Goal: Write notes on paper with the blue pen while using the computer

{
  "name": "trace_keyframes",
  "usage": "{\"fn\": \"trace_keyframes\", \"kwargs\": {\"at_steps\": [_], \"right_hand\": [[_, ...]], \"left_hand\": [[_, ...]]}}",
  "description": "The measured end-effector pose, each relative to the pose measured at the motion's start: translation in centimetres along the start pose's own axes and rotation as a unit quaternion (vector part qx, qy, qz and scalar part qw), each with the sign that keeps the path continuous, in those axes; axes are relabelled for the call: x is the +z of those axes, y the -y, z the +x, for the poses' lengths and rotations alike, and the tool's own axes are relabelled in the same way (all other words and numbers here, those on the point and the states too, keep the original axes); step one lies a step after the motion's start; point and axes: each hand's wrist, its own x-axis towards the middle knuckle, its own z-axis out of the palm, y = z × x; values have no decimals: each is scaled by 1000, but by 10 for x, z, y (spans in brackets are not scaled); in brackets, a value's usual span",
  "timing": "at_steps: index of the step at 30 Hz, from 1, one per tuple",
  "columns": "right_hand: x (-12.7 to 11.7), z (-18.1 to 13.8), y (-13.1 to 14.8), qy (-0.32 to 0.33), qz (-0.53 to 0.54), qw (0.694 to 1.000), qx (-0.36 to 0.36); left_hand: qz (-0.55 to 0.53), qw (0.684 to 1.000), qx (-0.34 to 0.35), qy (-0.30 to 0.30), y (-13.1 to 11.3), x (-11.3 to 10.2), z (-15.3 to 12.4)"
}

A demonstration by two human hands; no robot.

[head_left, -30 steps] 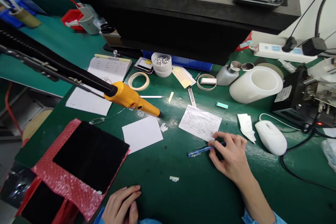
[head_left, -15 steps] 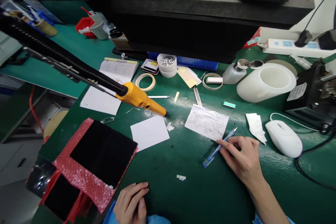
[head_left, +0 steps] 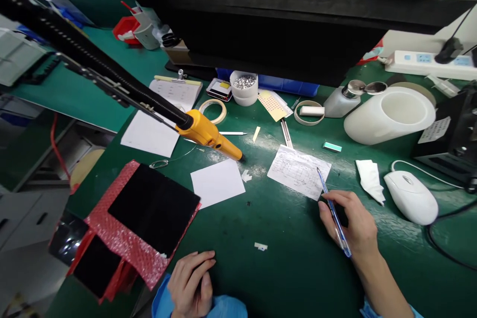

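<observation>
My right hand (head_left: 350,226) has lifted the blue pen (head_left: 333,211) into a writing grip, tip now over the handwritten note (head_left: 298,171). Left hand (head_left: 192,283) stays loosely curled, holding nothing, on the bench (head_left: 290,268).

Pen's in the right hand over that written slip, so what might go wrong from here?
The right hand holds the blue pen with its tip at the edge of the loose written slip; nothing pins the paper down, so it may slide. The left hand rests far off, near the red bubble wrap. The crumpled white tissue and the mouse crowd the wrist.
</observation>
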Motion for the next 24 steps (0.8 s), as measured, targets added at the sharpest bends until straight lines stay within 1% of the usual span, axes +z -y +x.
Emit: {"fn": "trace_keyframes", "kwargs": {"at_steps": [5,9,14,17,21,24], "right_hand": [[0,2,0,-6,-5,1000,0],[1,1,-2,-2,2,1000,6],[-1,-3,-5,6,-3,1000,23],[-1,-5,-6,14,-21,1000,19],[1,-4,-5,0,-27,1000,13],[2,-5,-3,-14,-12,999,35]], "left_hand": [[-6,1000,-17,-15,0,2,-7],[-12,1000,6,1,4,2,-13],[-6,1000,0,-4,4,1,-7],[-9,1000,2,-7,2,0,-6],[-19,1000,-12,-9,1,1,-14],[-27,999,-25,-16,2,3,-19]]}}
